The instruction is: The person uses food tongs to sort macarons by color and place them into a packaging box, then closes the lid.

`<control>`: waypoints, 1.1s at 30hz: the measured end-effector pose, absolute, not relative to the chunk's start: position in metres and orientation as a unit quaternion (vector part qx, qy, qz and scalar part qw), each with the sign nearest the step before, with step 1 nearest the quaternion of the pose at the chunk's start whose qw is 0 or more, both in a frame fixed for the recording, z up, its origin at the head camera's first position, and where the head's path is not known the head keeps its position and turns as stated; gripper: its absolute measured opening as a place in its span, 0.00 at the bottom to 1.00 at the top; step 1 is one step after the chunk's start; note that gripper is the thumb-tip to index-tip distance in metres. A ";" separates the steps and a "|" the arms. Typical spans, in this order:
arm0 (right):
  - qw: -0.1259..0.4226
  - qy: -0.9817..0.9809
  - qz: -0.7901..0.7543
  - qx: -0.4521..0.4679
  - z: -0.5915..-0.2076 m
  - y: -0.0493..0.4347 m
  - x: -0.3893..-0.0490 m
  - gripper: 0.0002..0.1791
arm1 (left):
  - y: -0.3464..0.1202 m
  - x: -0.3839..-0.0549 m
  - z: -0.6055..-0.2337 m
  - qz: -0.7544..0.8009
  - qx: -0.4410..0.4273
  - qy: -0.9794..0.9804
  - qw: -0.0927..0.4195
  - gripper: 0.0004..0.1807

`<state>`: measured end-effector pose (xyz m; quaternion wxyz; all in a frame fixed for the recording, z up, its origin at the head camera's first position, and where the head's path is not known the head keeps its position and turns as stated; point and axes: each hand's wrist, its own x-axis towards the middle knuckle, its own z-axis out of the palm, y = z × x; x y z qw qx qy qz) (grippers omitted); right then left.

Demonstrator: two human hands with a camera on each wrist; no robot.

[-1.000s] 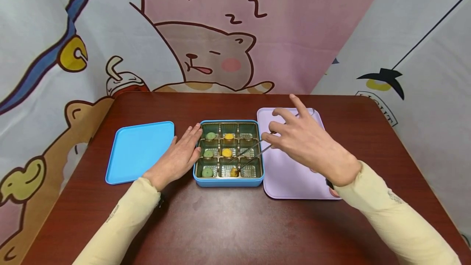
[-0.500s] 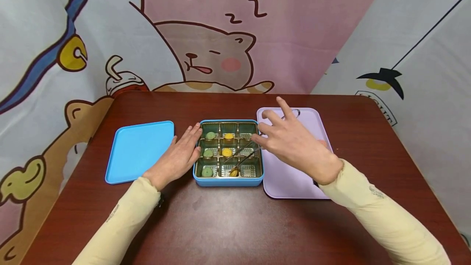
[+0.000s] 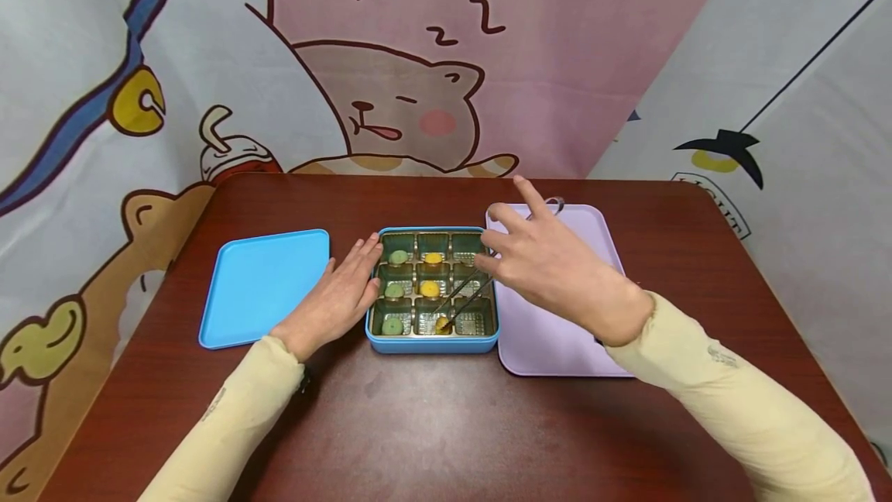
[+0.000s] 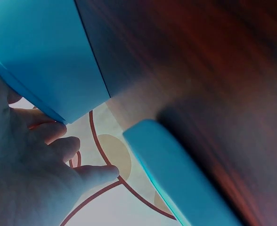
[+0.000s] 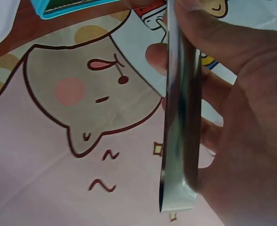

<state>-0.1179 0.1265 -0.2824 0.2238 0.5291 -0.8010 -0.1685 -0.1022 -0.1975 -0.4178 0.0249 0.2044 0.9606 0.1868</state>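
The left hand (image 3: 333, 298) lies with its fingers nearly straight and side by side, fingertips against the edge of a blue box (image 3: 432, 345). The right hand (image 3: 550, 266) pinches a pair of metal tongs (image 5: 181, 117) between thumb and fingers, one finger sticking out away from the rest; the bent end of the tongs shows just past this hand.

The box sits between the hands and has a gold insert with nine compartments. The tongs reach from the right hand down into the middle compartment of the row nearest the person. There a small yellow ball (image 3: 442, 324) lies at the tip of one arm of the tongs, while the other tip stands apart from it. Two yellow pieces (image 3: 430, 289) sit in the compartments behind, in the same column. Three green pieces (image 3: 393, 326) fill the column nearest the left hand, one to each compartment.

Left of the left hand, a flat blue tray (image 3: 261, 285) rests on the brown bench (image 3: 418, 424). Below the right hand is a light purple tray (image 3: 550, 351), partly covered by that hand and its cream sleeve (image 3: 739, 378).
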 end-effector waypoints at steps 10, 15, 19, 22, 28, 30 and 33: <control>0.209 -0.806 -0.195 0.519 -0.284 0.116 -0.115 0.16 | -0.197 -0.101 -0.417 0.187 0.194 0.962 0.039 0.34; 0.222 -0.806 -0.164 0.524 -0.276 0.123 -0.115 0.17 | -0.197 -0.101 -0.417 0.188 0.193 0.962 0.036 0.34; 0.220 -0.802 -0.188 0.522 -0.270 0.119 -0.111 0.16 | -0.198 -0.101 -0.417 0.188 0.193 0.962 0.036 0.34; 0.211 -0.802 -0.214 0.517 -0.269 0.114 -0.109 0.15 | -0.198 -0.101 -0.417 0.188 0.192 0.963 0.038 0.34; 0.215 -0.814 -0.164 0.513 -0.280 0.127 -0.115 0.13 | -0.197 -0.101 -0.417 0.191 0.193 0.962 0.036 0.34; 0.206 -0.825 -0.135 0.509 -0.286 0.139 -0.117 0.14 | -0.196 -0.102 -0.418 0.192 0.193 0.962 0.035 0.34; 0.175 -0.848 -0.100 0.491 -0.296 0.158 -0.117 0.21 | -0.196 -0.102 -0.418 0.192 0.192 0.962 0.034 0.34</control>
